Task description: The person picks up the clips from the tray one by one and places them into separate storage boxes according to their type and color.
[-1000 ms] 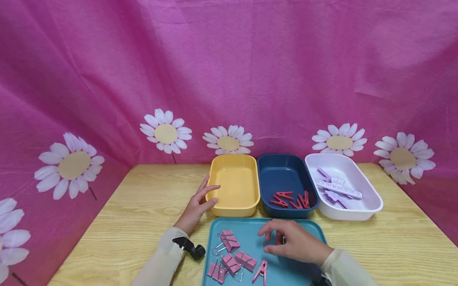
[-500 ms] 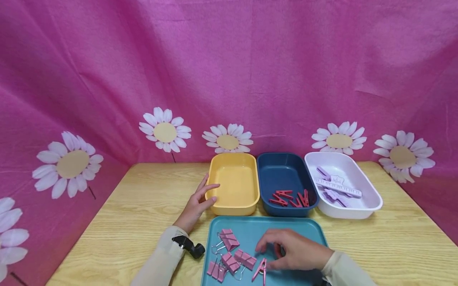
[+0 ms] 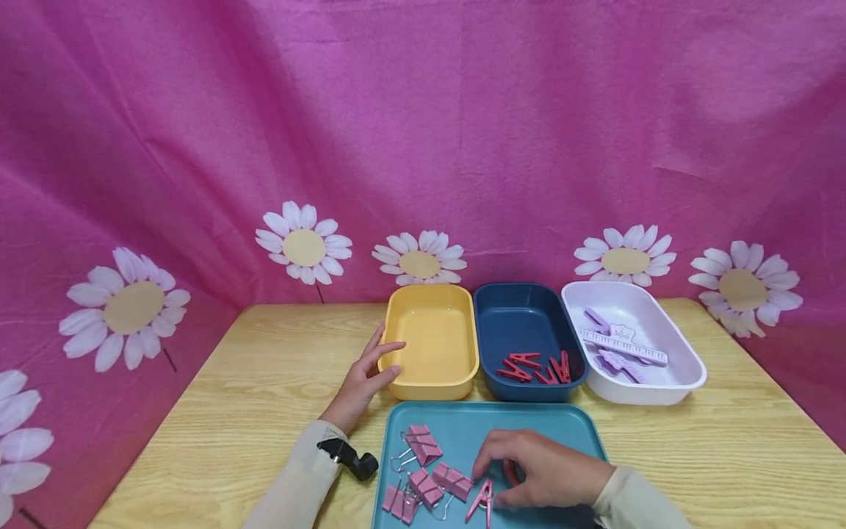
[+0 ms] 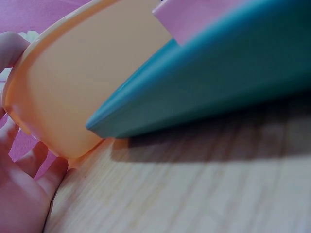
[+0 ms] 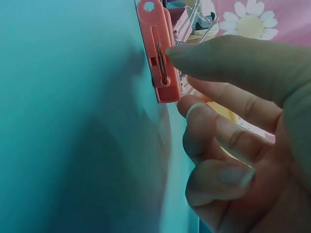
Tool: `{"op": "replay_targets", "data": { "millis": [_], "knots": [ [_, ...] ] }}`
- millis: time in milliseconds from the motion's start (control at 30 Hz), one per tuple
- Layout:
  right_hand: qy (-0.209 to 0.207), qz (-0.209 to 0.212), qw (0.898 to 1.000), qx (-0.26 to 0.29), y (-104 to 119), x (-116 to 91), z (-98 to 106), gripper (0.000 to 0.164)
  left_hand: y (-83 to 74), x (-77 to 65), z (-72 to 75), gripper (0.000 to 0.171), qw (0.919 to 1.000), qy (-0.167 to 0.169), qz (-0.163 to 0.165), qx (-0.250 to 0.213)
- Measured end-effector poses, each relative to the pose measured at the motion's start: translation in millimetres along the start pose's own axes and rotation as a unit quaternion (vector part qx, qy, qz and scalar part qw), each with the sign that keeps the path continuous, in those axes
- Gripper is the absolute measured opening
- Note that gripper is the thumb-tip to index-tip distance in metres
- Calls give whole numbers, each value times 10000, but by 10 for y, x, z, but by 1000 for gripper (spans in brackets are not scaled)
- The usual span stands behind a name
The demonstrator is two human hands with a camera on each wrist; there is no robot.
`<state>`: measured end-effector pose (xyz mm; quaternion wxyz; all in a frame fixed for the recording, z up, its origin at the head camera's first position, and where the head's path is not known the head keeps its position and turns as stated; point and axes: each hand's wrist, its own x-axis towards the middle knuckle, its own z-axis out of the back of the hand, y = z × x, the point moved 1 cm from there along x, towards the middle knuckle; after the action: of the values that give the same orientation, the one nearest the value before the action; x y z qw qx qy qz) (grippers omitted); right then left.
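Note:
My right hand is low over the teal tray, its thumb and forefinger parted around a pink clothespin. In the right wrist view the thumb tip overlaps the side of this clothespin, while the other fingers curve loosely beyond it. Several pink binder clips with wire handles lie left of it on the tray. My left hand rests against the left side of the yellow bin, fingers spread along its wall and rim, as the left wrist view shows too.
Beside the yellow bin stands a navy bin with several red clothespins. A white bin at the right holds lilac clips. All stand on a wooden table before a pink flowered cloth.
My right hand has come down and slightly toward me, bringing its thumb and forefinger close around the pink clothespin. The left hand has stayed at the yellow bin.

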<state>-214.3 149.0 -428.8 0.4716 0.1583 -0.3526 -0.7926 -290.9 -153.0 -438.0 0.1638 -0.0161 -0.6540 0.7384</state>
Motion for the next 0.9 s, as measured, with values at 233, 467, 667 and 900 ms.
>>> {"op": "replay_targets", "data": {
  "millis": [233, 467, 667, 900],
  "knots": [
    [100, -58, 9999, -57, 32, 14, -13, 28, -14, -7, 4, 41, 10000, -27, 60, -6],
    [149, -17, 9998, -164, 39, 24, -36, 30, 3, -1, -6, 42, 10000, -6, -20, -28],
    [168, -87, 9997, -139, 26, 30, -51, 28, -5, -5, -5, 42, 10000, 19, 30, -31],
    [106, -58, 9996, -267, 32, 43, -66, 27, -1, -3, 2, 42, 10000, -45, 54, 22]
  ]
}}
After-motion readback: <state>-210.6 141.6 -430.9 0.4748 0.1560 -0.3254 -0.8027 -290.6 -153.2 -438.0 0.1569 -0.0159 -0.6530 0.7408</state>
